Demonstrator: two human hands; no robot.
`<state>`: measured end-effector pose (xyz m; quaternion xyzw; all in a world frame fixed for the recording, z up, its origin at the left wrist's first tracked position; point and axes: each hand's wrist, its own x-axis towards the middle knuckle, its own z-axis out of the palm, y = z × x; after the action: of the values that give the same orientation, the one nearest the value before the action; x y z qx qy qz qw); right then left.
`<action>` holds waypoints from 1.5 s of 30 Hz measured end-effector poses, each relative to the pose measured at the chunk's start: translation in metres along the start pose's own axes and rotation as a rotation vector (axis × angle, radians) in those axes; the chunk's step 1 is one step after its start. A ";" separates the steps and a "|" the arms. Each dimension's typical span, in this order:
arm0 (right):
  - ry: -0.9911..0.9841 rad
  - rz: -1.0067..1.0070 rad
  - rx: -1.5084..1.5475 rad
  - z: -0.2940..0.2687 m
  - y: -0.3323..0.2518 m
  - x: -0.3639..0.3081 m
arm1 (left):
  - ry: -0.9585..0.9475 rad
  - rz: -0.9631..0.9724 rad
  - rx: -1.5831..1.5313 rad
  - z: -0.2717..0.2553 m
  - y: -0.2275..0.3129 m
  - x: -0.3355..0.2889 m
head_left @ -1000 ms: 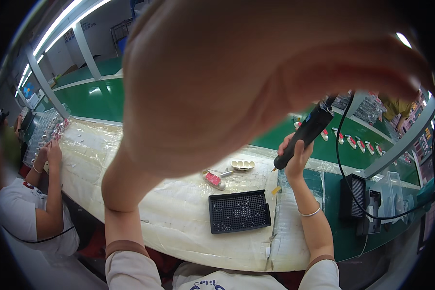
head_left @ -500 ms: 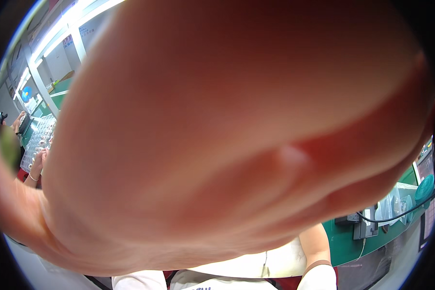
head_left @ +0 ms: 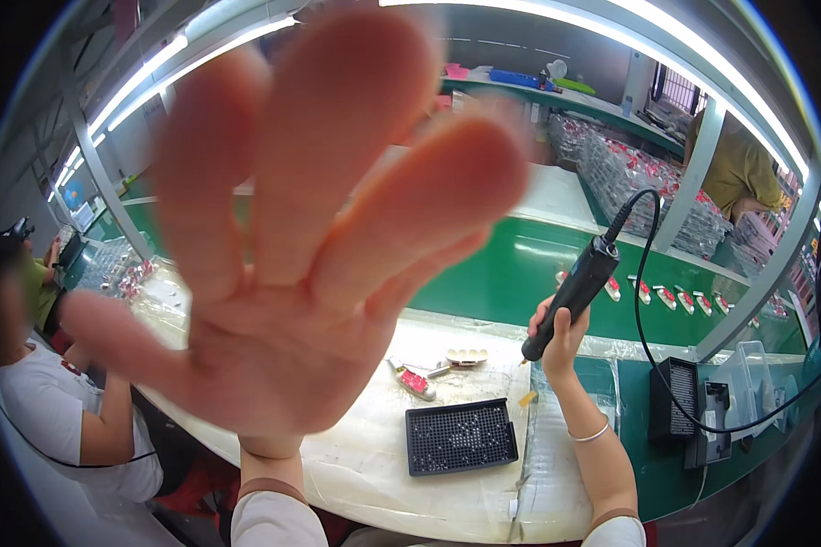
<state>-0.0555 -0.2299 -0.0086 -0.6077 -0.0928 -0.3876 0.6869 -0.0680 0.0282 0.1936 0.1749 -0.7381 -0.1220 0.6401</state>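
Note:
My left hand point(head_left: 274, 356) is raised close in front of the view, palm toward it and fingers spread, with nothing in it. It hides much of the table's far left side. At right, my right hand point(head_left: 564, 342) is wrapped around a black electric screwdriver point(head_left: 582, 294), whose cable rises from the top and whose tip points down and left. Below the tip lies a black perforated tray point(head_left: 461, 438) dotted with many small bright bits. A red and white part point(head_left: 417, 383) and a cream part with rounded bumps point(head_left: 466, 357) rest behind the tray on the pale table cover point(head_left: 365, 474).
Several red and white parts point(head_left: 666, 298) stand in a row on a green surface point(head_left: 511, 264). Stacked clear trays point(head_left: 625, 178) fill the back right. A black box point(head_left: 673, 397) and clear plastic bins point(head_left: 748, 374) sit at right. Another person point(head_left: 55, 392) sits at left.
My left hand has drawn back from covering nearly the whole view, and its spread fingers now show. The tabletop, and my right hand with the screwdriver, have come into sight.

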 end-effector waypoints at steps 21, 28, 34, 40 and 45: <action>-0.026 -0.033 0.002 0.008 -0.004 0.005 | 0.066 -0.811 1.536 -0.029 -0.096 -0.216; -0.036 -0.015 0.048 0.011 0.000 0.008 | 0.301 -1.006 1.947 -0.064 -0.022 -0.252; -0.009 -0.036 0.054 0.009 0.001 0.008 | 0.795 -1.051 1.580 -0.088 0.007 -0.277; -0.107 -0.034 0.011 0.003 0.002 0.003 | 0.520 -1.122 1.785 -0.072 0.003 -0.276; -0.059 -0.030 0.034 0.005 0.000 0.002 | 0.552 -1.183 1.817 -0.071 -0.002 -0.268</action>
<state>-0.0519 -0.2264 -0.0062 -0.6056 -0.1288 -0.3781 0.6882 0.0342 0.1407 -0.0380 0.9222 -0.1863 0.2202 0.2577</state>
